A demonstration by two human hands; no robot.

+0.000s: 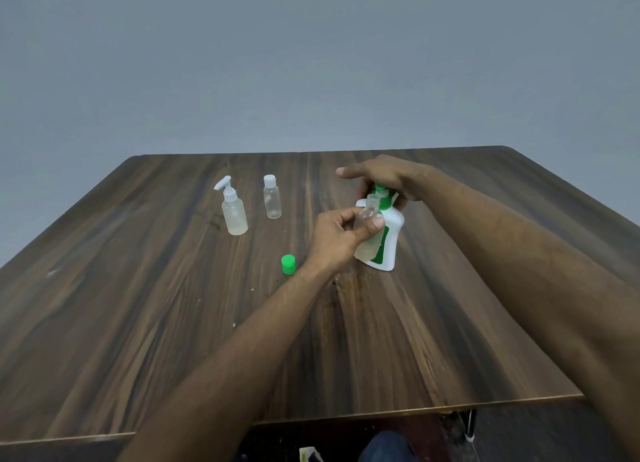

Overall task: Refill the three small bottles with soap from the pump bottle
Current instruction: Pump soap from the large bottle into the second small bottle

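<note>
- the left hand [341, 235] grips an open clear small bottle [367, 231], fingers and thumb clamped around its body, mouth held just under the green nozzle.
- the right hand [381, 177] rests on the green pump head [382, 193] of the white pump bottle [389, 240]; the index finger is straight, the other fingers i cannot tell.
- to do this step well, i think: keep the mouth exactly under the nozzle and press slowly, so no soap runs down outside.
- the green cap [288, 264] lies on the wooden table [173, 323], near the left wrist.
- the small pump-top bottle [233, 209] and the small flip-cap bottle [272, 198] stand apart, both capped.
</note>
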